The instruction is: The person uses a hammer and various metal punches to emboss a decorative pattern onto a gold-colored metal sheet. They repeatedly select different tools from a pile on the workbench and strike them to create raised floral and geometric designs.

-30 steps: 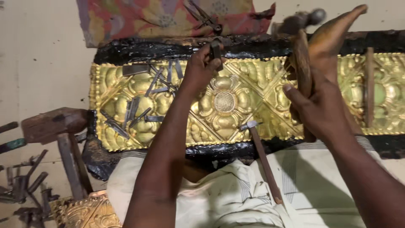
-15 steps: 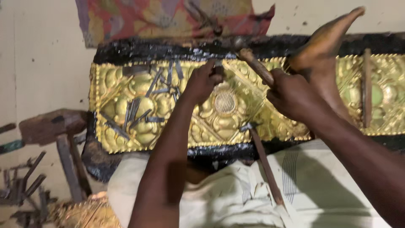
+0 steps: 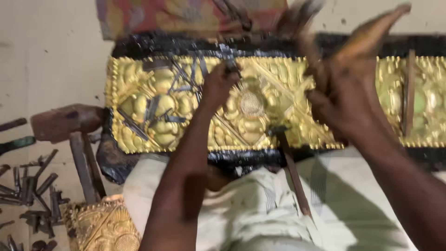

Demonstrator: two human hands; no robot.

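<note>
Pinching a punch [image 3: 229, 62] near the gold panel's [image 3: 260, 104] far edge, the left hand [image 3: 218, 83] is steadying it while the right hand [image 3: 341, 100] is gripping a blurred hammer [image 3: 302, 25] (much relief is already raised, finishing apparently remaining).

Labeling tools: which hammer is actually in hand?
The blurred hammer raised in the right hand. The other two, one at the far left and one against the panel's lower edge, lie untouched.

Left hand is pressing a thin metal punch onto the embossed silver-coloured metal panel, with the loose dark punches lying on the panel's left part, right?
Not quite: the head view shows the embossed metal panel is gold-coloured, not silver. The left hand does press a thin metal punch onto it, and loose dark punches lie on its left part.
</note>
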